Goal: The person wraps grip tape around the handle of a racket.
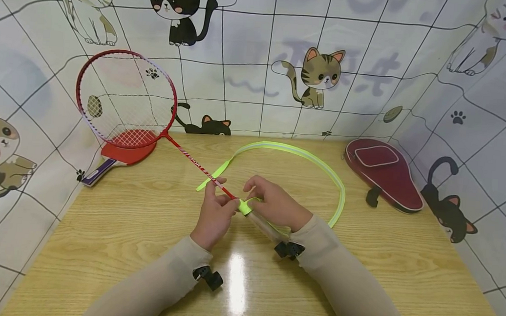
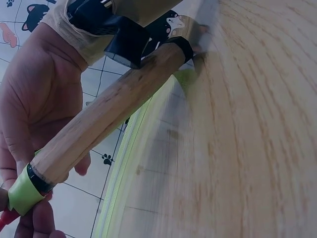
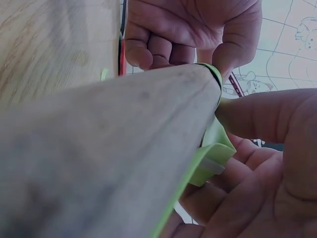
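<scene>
A red and white badminton racket [image 1: 191, 159] slants across the middle, its head toward the back left. My left hand [image 1: 214, 219] pinches it where the shaft meets the handle. Its bare wooden handle [image 2: 109, 109] carries a black band near each end. Yellow-green grip tape [image 1: 244, 207] wraps round the handle's top. My right hand [image 1: 280, 206] pinches this tape between thumb and fingers, close beside the left fingertips. In the right wrist view, the tape [image 3: 208, 148] folds away from the wood. Its long loose strip [image 1: 310, 155] curves over the table behind the hands.
A red table tennis paddle [image 1: 140, 155] lies at the left, partly behind the racket head. At the back right rests a dark red paddle case [image 1: 384, 172] with a black tab. Cat-print sheeting [image 1: 247, 45] encloses the wooden table [image 1: 404, 266] at the back and sides.
</scene>
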The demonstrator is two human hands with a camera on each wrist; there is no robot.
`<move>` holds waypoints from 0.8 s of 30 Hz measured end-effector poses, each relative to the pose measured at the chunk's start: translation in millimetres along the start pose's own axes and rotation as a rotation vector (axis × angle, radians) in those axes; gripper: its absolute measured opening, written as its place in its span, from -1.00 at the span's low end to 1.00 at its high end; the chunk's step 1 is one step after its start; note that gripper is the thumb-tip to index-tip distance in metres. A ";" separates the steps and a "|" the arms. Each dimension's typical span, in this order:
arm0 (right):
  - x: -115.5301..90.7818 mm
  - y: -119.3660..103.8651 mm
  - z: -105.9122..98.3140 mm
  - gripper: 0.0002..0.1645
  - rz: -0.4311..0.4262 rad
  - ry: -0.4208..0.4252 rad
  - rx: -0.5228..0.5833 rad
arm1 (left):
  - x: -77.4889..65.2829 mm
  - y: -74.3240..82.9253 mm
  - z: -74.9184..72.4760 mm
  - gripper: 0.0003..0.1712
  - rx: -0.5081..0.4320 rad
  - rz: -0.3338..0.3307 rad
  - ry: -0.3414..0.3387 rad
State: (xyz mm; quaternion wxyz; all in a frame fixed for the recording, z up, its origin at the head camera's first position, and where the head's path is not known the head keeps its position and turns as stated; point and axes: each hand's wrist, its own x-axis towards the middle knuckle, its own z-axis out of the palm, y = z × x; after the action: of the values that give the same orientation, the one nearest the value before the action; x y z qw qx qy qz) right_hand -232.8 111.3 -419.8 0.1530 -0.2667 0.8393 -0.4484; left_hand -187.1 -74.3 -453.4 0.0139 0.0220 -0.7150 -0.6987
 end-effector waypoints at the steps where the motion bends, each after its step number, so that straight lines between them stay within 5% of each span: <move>1: 0.0 -0.1 -0.2 -0.71 0.013 -0.009 -0.002 | -0.1 0.0 -0.2 -0.34 -0.002 0.001 -0.002; 24: 0.3 1.9 0.5 -0.52 -0.101 0.005 -0.068 | -0.8 -3.3 -2.2 -0.02 0.056 -0.016 -0.048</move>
State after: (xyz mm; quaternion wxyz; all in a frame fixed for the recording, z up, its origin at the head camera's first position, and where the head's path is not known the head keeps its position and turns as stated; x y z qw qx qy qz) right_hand -233.4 111.7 -421.7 0.1188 -0.3128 0.8398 -0.4275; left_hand -186.1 -76.5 -456.7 -0.0097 0.0113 -0.7341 -0.6788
